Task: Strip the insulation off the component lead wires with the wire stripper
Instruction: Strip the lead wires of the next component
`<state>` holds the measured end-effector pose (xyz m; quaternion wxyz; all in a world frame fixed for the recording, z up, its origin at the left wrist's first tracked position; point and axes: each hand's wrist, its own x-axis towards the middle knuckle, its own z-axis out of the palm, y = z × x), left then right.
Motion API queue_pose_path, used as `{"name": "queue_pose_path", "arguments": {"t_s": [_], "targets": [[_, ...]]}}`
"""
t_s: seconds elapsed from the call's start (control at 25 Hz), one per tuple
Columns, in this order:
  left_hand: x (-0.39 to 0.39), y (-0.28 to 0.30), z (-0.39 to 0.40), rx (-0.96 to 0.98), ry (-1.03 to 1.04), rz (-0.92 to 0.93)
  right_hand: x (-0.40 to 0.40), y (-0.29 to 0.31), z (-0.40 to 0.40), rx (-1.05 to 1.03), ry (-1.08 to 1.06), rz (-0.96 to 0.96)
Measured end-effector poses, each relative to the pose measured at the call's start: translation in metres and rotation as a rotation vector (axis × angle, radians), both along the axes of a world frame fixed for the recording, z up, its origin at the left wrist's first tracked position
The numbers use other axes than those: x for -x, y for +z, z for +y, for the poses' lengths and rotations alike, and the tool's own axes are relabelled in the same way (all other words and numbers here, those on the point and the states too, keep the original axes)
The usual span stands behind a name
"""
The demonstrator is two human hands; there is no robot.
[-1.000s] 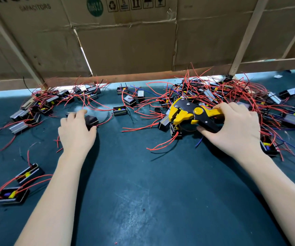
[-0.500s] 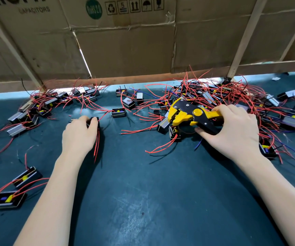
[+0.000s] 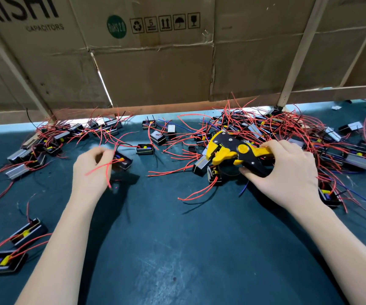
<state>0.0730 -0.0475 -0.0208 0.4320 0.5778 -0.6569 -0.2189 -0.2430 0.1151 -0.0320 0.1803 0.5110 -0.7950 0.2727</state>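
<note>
**Stripper gripped, component lifted**

While partly blurred, left hand [image 3: 91, 167] curled round a black component [image 3: 122, 160], lifted just off the table [image 3: 177, 249], red leads [image 3: 102, 168] draped over the fingers; exact grip hard to make out. Right hand [image 3: 287, 170] wrapped round the handles of the stripper [image 3: 228, 150], handles mostly hidden under the fingers, head resting on the right pile [image 3: 287, 130] of components. Tool mouth hard to read against the tangle. More components [image 3: 52, 137] far left, some cut off at the frame edge.
</note>
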Motion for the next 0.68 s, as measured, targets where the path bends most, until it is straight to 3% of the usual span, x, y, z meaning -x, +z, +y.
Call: {"name": "queue_pose_path", "arguments": {"t_s": [0.08,0.24,0.4,0.68], "targets": [[0.009,0.005,0.008,-0.125,-0.190,0.163,0.001,0.000,0.001,0.013,-0.004,-0.005],[0.020,0.003,0.019,-0.227,-0.582,-0.046,0.001,-0.001,0.000,-0.018,-0.010,0.003],[0.019,-0.003,0.017,-0.168,-0.600,-0.172,0.002,-0.002,0.000,-0.043,-0.017,0.019],[0.022,-0.003,0.023,-0.357,-0.742,-0.030,0.002,-0.002,0.000,-0.030,-0.019,0.027]]}}
